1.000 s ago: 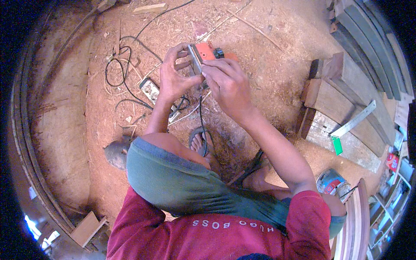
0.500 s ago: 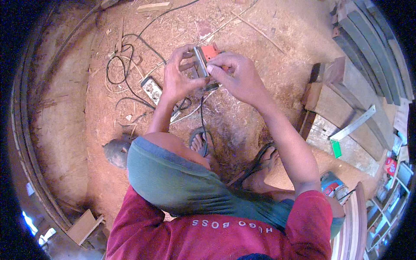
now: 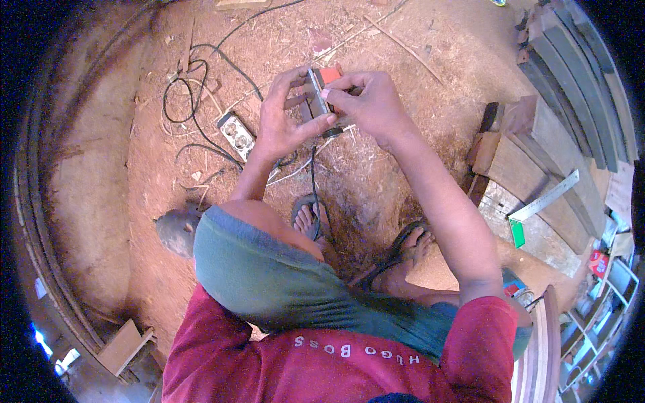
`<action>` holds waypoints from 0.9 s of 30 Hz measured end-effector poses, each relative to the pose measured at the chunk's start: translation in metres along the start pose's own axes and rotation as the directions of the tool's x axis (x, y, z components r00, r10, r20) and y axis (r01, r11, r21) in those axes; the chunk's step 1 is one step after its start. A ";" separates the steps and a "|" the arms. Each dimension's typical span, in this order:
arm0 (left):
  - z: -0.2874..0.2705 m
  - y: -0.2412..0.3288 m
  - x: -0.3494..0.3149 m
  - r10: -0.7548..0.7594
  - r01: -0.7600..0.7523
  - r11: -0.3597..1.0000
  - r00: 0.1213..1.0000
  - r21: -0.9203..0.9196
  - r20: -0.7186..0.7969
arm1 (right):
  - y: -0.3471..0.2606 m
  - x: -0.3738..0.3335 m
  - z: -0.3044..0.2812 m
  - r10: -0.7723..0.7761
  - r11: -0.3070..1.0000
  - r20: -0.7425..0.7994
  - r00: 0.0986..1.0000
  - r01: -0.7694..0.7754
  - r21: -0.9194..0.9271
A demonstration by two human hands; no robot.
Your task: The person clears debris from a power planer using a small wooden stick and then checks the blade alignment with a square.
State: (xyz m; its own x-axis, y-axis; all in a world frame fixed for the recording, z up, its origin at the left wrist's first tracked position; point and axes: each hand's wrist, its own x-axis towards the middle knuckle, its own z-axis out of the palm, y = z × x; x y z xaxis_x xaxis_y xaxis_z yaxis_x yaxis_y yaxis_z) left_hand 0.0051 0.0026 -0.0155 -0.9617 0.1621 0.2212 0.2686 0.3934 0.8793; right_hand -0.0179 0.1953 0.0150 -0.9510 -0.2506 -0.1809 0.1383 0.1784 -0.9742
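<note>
In front of me, above the dusty floor, is an orange corded power tool [image 3: 330, 74], tipped so that its flat, metal-edged base faces left. My left hand [image 3: 285, 114] is closed about this base, fingers at its far end and thumb at its near end. My right hand [image 3: 373, 104] pinches with thumb and fingertips at the metal edge; its knuckles cover part of the orange body. Whether a small piece sits in that pinch cannot be made out. From the tool's near end a black cord [image 3: 313, 176] hangs down past my foot.
A power strip [image 3: 236, 134] and looped black cable [image 3: 195, 101] lie on the sawdust to the left. At right are stacked timber pieces [image 3: 537, 144] with a try square [image 3: 545, 195] on top, and curved dark boards [image 3: 571, 80] behind. A rounded grey object [image 3: 176, 232] sits by my left knee.
The tool and both hands have shifted slightly to the right. My right fingertips have moved along the metal edge, and the left thumb lies further across the near end.
</note>
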 end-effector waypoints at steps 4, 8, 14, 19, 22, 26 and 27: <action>0.002 0.003 0.002 0.019 -0.019 0.999 0.999 0.033 -0.026 | -0.002 0.002 0.002 0.093 0.994 0.000 0.996 -0.093 0.053; 0.002 0.006 0.002 -0.001 0.002 1.000 0.999 0.025 -0.037 | 0.005 0.005 0.003 0.090 0.992 0.012 0.996 -0.091 0.085; 0.003 0.006 -0.001 -0.004 0.006 0.998 0.999 0.070 -0.032 | -0.001 0.005 -0.001 0.098 0.995 0.017 0.995 -0.099 0.022; 0.007 0.012 -0.006 -0.058 0.057 0.998 0.997 -0.030 -0.042 | -0.007 0.011 -0.010 0.109 0.985 0.076 0.991 -0.098 -0.142; 0.011 0.018 -0.006 -0.049 0.045 0.995 0.998 -0.087 -0.046 | -0.007 0.013 -0.011 0.082 0.989 0.098 0.992 -0.069 -0.130; 0.006 0.018 -0.008 -0.078 0.068 0.984 0.996 -0.164 -0.050 | -0.019 0.013 -0.013 0.007 0.983 0.114 0.993 0.014 -0.185; 0.006 0.018 -0.008 -0.084 0.075 0.983 0.995 -0.166 -0.051 | -0.020 0.013 -0.014 0.017 0.977 0.134 0.991 0.013 -0.214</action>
State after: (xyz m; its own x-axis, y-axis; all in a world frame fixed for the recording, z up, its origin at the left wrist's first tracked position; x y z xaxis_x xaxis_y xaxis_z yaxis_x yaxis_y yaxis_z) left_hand 0.0176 0.0139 -0.0043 -0.9825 0.0815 0.1676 0.1830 0.2491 0.9510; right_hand -0.0370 0.2015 0.0337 -0.9028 -0.3732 -0.2135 0.0637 0.3750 -0.9248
